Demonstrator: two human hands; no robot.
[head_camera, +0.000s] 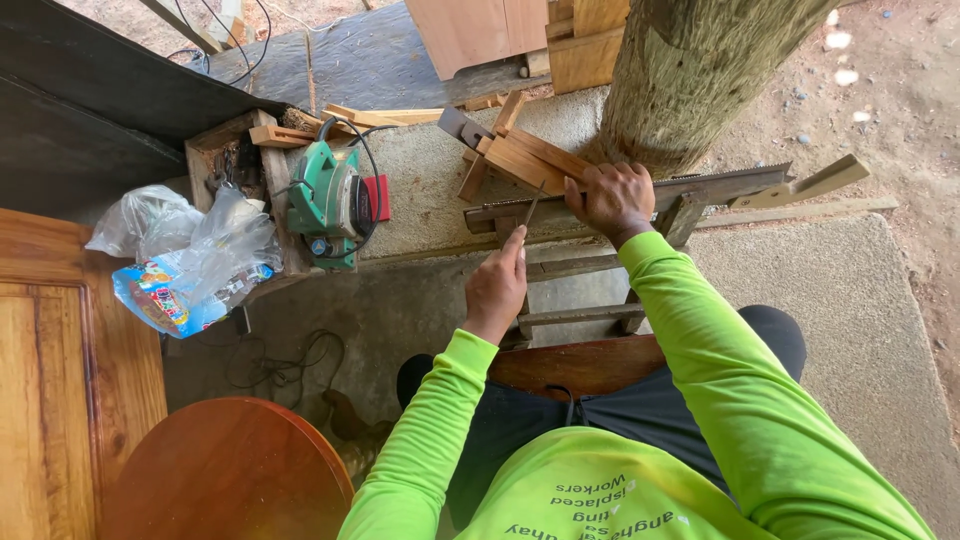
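Your right hand (612, 198) clamps the saw (700, 187) beside the post (690, 70), steadying the blade edge-up. Your left hand (497, 285) pinches a thin file (531, 207) against it, angled for filing.

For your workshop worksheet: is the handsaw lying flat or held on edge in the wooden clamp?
On edge. The handsaw stands teeth up in the wooden clamp; the right hand steadies it, the left hand holds a file.

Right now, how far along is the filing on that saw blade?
Done: the saw blade sits teeth-up, clamped in a wooden stand. In hand: the right hand steadies the blade while the left hand holds a thin file against the teeth. Left: which teeth are already filed is too small to tell.
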